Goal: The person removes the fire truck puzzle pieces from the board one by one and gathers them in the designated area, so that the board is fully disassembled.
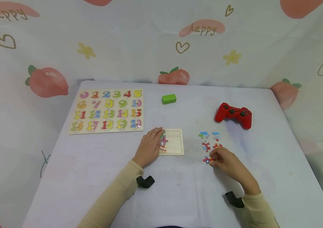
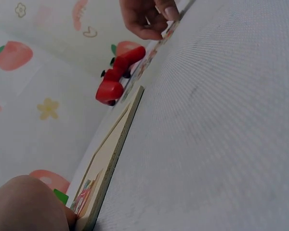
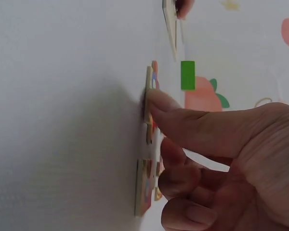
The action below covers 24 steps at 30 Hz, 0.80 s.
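My left hand (image 1: pixel 148 147) rests on the left side of a shallow wooden puzzle board (image 1: pixel 175 143), fingers fairly straight. A strip of colourful fitted pieces (image 1: pixel 163 142) shows beside those fingers; the hand covers the rest of that side. On the right, my right hand (image 1: pixel 226 161) pinches a jigsaw piece (image 1: pixel 208 160) low at the table, fingers curled. In the right wrist view the thumb lies against the edge of a thin piece (image 3: pixel 148 108), its index fingertip hidden behind. Several loose pieces (image 1: pixel 206 146) lie just beyond that hand.
A number puzzle board (image 1: pixel 108 107) lies at the back left. A green block (image 1: pixel 169 99) stands behind the wooden board, and a red game controller (image 1: pixel 233 115) sits at the back right. Peach-printed cloth (image 1: pixel 133 41) hangs behind the white table (image 1: pixel 175 196).
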Motion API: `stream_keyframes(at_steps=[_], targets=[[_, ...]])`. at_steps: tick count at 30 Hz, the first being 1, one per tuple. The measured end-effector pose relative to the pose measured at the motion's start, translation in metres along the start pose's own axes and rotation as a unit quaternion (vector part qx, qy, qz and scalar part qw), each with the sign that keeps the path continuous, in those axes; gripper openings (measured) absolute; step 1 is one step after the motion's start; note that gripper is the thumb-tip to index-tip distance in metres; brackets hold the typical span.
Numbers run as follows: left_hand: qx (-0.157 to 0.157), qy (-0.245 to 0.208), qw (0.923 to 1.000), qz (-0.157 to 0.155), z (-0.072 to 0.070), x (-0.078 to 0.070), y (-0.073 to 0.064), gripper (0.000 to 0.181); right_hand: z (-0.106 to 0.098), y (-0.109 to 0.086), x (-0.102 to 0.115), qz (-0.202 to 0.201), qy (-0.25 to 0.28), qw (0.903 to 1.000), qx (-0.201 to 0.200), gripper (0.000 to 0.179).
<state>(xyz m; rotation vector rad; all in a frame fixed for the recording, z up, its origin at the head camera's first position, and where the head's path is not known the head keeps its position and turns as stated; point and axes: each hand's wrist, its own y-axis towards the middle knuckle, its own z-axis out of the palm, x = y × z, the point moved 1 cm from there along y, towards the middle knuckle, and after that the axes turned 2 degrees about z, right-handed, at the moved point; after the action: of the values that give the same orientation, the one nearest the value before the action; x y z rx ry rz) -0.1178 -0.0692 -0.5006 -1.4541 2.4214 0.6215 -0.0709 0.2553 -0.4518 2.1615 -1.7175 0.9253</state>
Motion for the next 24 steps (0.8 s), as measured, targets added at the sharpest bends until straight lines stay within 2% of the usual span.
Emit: stream_keyframes(at_steps=[6,11,16,20,24], targets=[[0.009,0.004,0.9999,-0.004,0.0,0.001,-0.001,0.046,0.0,0.0,0.004,-0.005,-0.007,0.9999,-0.007,0.025],[0.004,0.004,0.9999,-0.012,0.002,0.001,0.0,0.047,0.0,0.0,0.005,-0.013,-0.006,0.9998,-0.01,0.026],[-0.004,-0.006,0.9996,-0.028,0.001,0.0,0.0,0.05,0.0,0.002,0.011,-0.039,0.001,0.9989,-0.027,0.025],[-0.019,-0.012,0.9988,-0.043,0.0,-0.001,0.0,0.051,0.004,0.016,0.025,-0.065,0.004,0.997,-0.042,0.022],[-0.038,-0.016,0.9979,-0.05,0.0,0.0,-0.001,0.051,0.015,0.041,0.048,-0.082,0.003,0.996,-0.035,0.019]])
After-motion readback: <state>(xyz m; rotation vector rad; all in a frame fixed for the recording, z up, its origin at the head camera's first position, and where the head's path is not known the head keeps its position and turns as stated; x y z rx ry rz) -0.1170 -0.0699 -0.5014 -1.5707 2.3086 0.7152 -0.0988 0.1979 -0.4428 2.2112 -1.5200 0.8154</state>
